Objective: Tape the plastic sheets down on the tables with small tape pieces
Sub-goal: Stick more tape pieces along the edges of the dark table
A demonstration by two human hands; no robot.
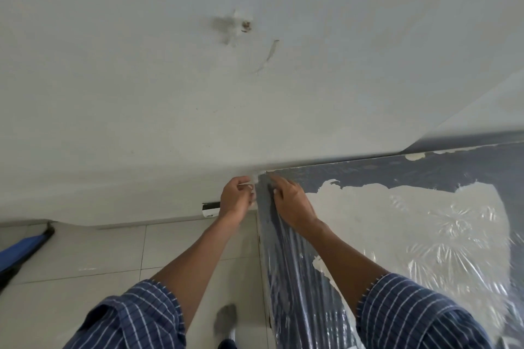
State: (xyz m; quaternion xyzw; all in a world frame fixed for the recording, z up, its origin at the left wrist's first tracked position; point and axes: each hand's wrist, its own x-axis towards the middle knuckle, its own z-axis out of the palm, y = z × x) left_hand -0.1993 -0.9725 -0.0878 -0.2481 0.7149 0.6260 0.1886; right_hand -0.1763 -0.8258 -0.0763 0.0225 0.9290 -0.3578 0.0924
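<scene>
A clear plastic sheet [442, 238] lies wrinkled over a dark blue table [411, 170] with large pale patches, at the right. At the table's far left corner my left hand [236, 197] pinches a small whitish tape piece [253, 181] against the corner's side. My right hand [289, 198] rests on top of the sheet by the same corner, fingers bent and pressing the plastic down at the edge. The sheet hangs over the table's left side in folds.
A white wall [198, 79] with a scuffed hole stands right behind the table. Pale floor tiles [113, 258] lie to the left. A blue and black object [25, 249] lies at the far left. A small black-and-white fitting [211, 208] sits low on the wall.
</scene>
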